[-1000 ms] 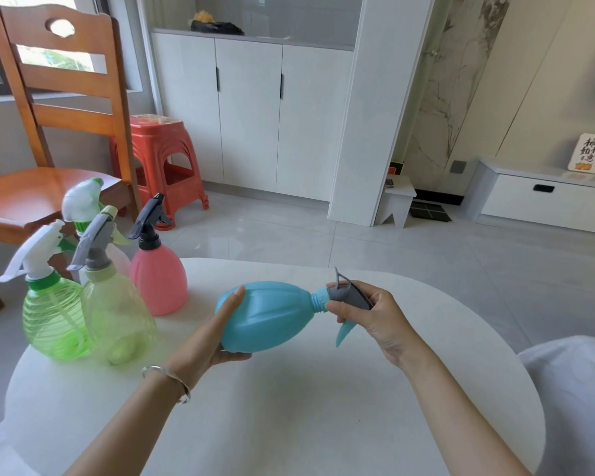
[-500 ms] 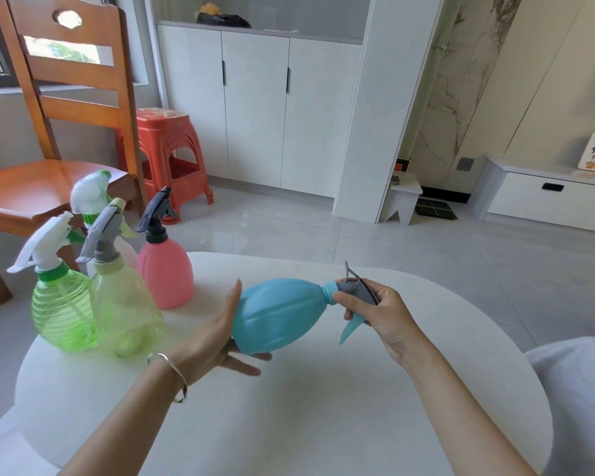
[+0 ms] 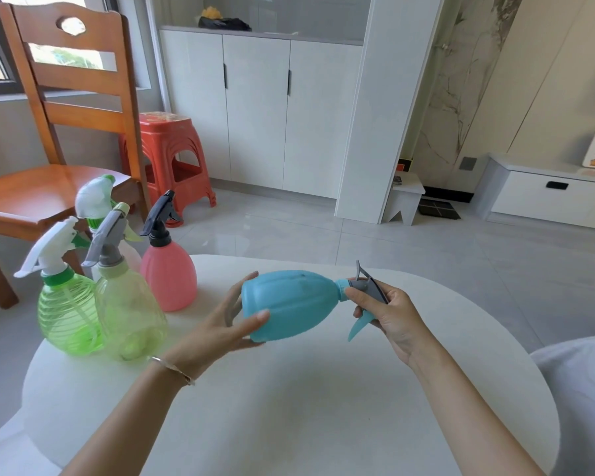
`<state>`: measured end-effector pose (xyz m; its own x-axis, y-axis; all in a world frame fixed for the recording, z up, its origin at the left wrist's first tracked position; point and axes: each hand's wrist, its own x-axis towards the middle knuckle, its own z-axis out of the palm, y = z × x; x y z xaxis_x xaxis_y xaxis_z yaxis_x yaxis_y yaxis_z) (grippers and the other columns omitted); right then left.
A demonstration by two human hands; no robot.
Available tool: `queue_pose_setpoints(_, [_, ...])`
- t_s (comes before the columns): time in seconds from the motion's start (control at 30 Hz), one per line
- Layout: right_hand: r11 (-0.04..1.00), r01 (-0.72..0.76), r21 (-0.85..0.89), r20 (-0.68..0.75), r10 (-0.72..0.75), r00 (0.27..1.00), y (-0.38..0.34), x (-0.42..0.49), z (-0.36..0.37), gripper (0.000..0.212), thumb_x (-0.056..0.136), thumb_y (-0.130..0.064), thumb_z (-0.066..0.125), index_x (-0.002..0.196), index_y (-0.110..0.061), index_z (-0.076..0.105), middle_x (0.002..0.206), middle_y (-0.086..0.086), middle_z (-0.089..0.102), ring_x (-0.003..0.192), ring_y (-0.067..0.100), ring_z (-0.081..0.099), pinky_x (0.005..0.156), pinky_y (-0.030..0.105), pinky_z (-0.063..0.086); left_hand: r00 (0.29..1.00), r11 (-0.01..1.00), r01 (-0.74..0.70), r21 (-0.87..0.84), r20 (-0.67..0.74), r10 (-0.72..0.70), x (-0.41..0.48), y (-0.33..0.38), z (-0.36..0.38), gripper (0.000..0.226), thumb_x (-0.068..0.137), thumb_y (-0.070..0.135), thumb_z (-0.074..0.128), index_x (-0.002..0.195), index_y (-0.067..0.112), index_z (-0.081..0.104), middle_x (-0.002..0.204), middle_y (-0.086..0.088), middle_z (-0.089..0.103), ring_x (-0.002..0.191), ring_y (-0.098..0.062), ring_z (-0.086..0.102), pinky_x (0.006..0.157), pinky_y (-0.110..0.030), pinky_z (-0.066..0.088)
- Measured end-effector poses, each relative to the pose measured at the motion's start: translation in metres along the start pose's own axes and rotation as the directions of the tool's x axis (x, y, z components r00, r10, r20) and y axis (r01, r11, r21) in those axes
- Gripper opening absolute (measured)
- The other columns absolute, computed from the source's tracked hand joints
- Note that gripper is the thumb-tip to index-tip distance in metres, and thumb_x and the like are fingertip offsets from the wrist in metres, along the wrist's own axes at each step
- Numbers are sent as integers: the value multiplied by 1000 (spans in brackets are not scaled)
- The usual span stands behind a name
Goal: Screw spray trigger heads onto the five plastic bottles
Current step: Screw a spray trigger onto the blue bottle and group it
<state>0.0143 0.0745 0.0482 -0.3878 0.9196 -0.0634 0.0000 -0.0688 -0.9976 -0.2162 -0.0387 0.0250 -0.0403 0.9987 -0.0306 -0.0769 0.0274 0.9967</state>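
Note:
A blue bottle (image 3: 289,309) lies sideways in the air above the white table (image 3: 289,407), neck pointing right. My left hand (image 3: 220,329) grips its rounded base, thumb on the near side. My right hand (image 3: 390,312) is closed around the grey spray trigger head (image 3: 366,286) at the bottle's neck; its blue lever hangs below. At the table's left stand several bottles with heads on: a bright green one (image 3: 67,312), a pale yellow-green one (image 3: 128,314), a pink one (image 3: 167,273) and a mostly hidden clear one (image 3: 95,201) behind.
A wooden chair (image 3: 66,132) stands beyond the table's left edge, with a red plastic stool (image 3: 167,163) behind it. White cabinets (image 3: 258,108) line the far wall. A white cushion (image 3: 581,389) sits at the right edge.
My left hand let go briefly, fingers spread under the bottle, and now grips the base again with the thumb across it. The camera view shifted slightly; my right hand stays on the head.

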Motion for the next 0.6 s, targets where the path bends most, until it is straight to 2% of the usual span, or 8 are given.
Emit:
queue_pose_setpoints(0.1, [998, -26, 50, 8, 25, 1000, 1, 0, 0, 15, 74, -17, 73, 89, -19, 72, 61, -10, 63, 53, 7, 55, 68, 24, 45, 998, 999, -29, 18, 58, 28, 0, -2, -2, 91, 57, 57, 79, 135, 34, 39, 139, 4, 51, 114, -15, 62, 88, -30, 54])
queue_pose_setpoints(0.2, [1000, -21, 20, 47, 20, 999, 1, -1, 2, 19, 71, -20, 75, 89, -19, 73, 66, -4, 61, 56, 8, 55, 67, 23, 45, 981, 980, 181, -84, 84, -174, -5, 3, 4, 63, 73, 71, 46, 127, 39, 42, 127, -7, 60, 105, -25, 67, 73, -38, 59])
queue_pose_setpoints(0.23, [1000, -20, 6, 49, 19, 999, 1, -1, 3, 18, 71, -20, 75, 89, -19, 73, 66, -3, 61, 56, 8, 55, 67, 23, 45, 980, 979, 188, -72, 75, -183, -4, 2, 4, 62, 72, 70, 46, 126, 40, 42, 126, -7, 60, 102, -25, 68, 71, -39, 59])
queue_pose_setpoints(0.33, [999, -42, 5, 36, 42, 998, 2, 0, 2, 14, 75, -18, 73, 89, -19, 72, 62, -10, 63, 54, 7, 56, 67, 23, 46, 1000, 999, 27, -18, 16, -27, -3, 0, 0, 85, 60, 57, 77, 133, 43, 36, 135, 5, 52, 110, -14, 64, 83, -35, 56])
queue_pose_setpoints(0.4, [998, -53, 18, 42, 53, 998, 2, 0, 1, 13, 76, -18, 72, 89, -20, 72, 59, -13, 63, 53, 7, 56, 68, 23, 46, 999, 1000, -22, -6, 36, 23, -3, 0, -2, 92, 59, 47, 81, 137, 36, 36, 137, 6, 53, 117, -11, 58, 92, -33, 52])
queue_pose_setpoints(0.47, [999, -43, 8, 67, 42, 997, 2, -1, 2, 16, 74, -19, 73, 90, -19, 72, 63, -10, 63, 55, 7, 55, 68, 23, 46, 993, 989, 96, -116, 76, -88, -4, 1, 0, 76, 66, 61, 70, 133, 35, 43, 132, 0, 59, 116, -18, 60, 90, -36, 54])
queue_pose_setpoints(0.53, [999, -31, -24, 82, 33, 996, 2, -1, 3, 18, 74, -18, 74, 92, -18, 73, 65, -8, 63, 56, 7, 55, 67, 22, 46, 967, 959, 248, -139, 100, -236, -3, 2, 2, 65, 72, 69, 49, 129, 38, 44, 128, -7, 60, 108, -28, 65, 79, -43, 58])
queue_pose_setpoints(0.6, [998, -31, -50, 75, 35, 997, 2, -1, 3, 17, 74, -17, 74, 92, -18, 72, 65, -8, 62, 56, 8, 55, 66, 22, 46, 972, 969, 231, -90, 71, -225, -1, -3, 0, 66, 75, 62, 50, 135, 40, 35, 130, -5, 55, 105, -28, 66, 77, -44, 58])
